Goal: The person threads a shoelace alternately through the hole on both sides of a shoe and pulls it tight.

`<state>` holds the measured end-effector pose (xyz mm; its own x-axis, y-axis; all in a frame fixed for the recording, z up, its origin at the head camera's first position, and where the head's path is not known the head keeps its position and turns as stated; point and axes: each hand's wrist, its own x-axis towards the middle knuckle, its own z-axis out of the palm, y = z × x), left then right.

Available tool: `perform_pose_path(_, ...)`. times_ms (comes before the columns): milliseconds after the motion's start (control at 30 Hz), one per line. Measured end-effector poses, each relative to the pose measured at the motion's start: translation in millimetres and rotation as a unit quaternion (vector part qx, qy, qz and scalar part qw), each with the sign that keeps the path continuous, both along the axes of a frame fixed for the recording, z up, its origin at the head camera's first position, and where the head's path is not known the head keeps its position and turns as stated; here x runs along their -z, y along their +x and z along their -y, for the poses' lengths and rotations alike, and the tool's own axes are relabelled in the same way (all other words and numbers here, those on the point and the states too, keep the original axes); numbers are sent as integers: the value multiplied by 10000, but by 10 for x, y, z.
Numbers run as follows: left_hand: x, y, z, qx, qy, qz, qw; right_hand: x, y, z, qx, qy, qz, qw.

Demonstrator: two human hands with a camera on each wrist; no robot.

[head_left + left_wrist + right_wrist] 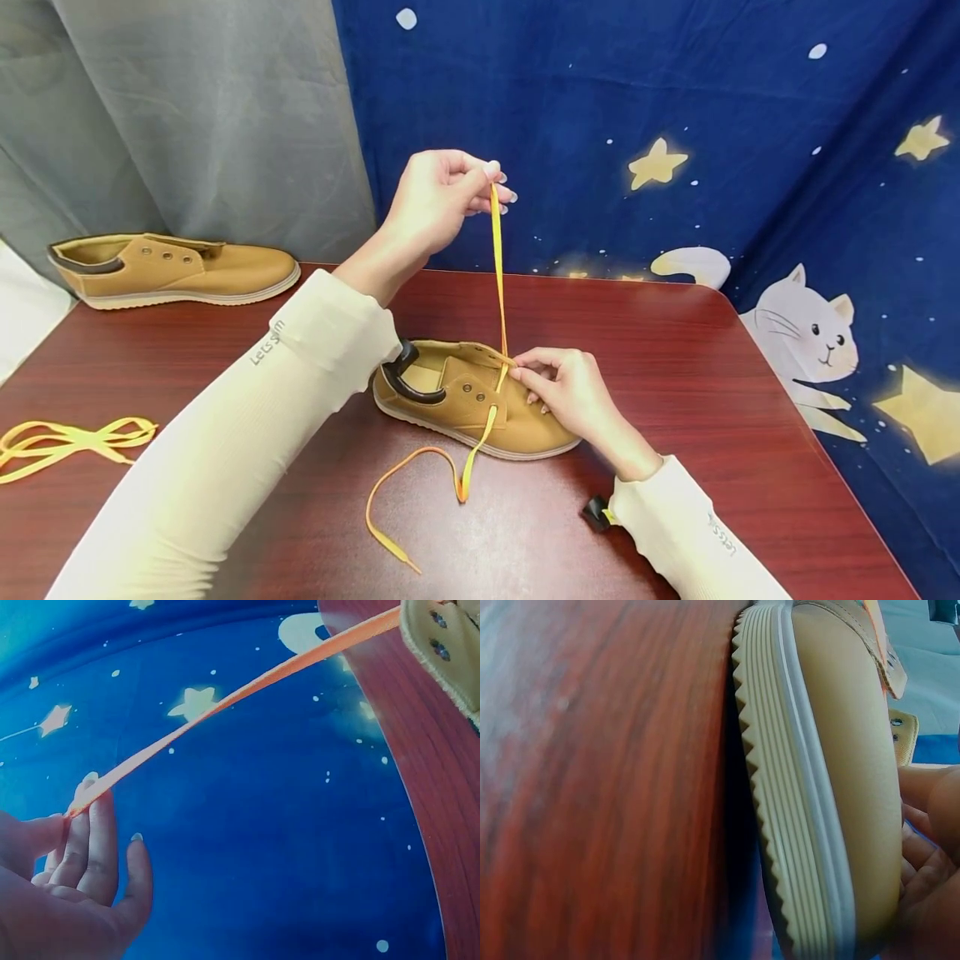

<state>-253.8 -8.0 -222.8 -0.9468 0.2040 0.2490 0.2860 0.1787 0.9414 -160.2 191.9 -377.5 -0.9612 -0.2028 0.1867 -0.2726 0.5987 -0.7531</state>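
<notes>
A tan shoe lies sole-down on the table with its toe to the right. A yellow shoelace runs through the front eyelets. My left hand, raised high above the shoe, pinches one end of the lace between thumb and fingertips, and that length stretches straight upward. From the near eyelet the other end drops to the table in a loose curve. Close to the toe, my right hand pinches the front edge of the far eyelet flap. In the right wrist view the ridged sole hides part of this hand.
A second tan shoe, with no lace in its visible eyelets, stands at the back left. Another yellow lace lies looped at the left. Behind the table hang a grey curtain and a blue starry one.
</notes>
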Motion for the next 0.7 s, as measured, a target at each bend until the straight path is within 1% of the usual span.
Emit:
perform_pose_path(133, -23, -20, 30, -103, 213, -160, 9996, 14, -8, -7, 8, -31, 10, 10000)
perform_pose_path(233, -12, -26, 53, -121, 315, -244, 9991, 18, -10, -7, 17, -62, 29, 10000)
perform_pose_path(500, 38, -8, 176, -164, 191, -265, 9993, 15, -11, 6, 46, -65, 44, 10000)
perform_pose_path(567, 42, 6, 216, -185, 117, -313, 9993, 12, -12, 10, 52, -66, 43, 10000)
perform_pose_path(600, 48, 17, 235, -206, 9, -367, 9991, 12, -12, 11, 55, -65, 43, 10000)
perform_pose_path(700, 94, 70, 291, -340, -429, -737, 9958, 13, -10, 15, 70, -67, 45, 9999)
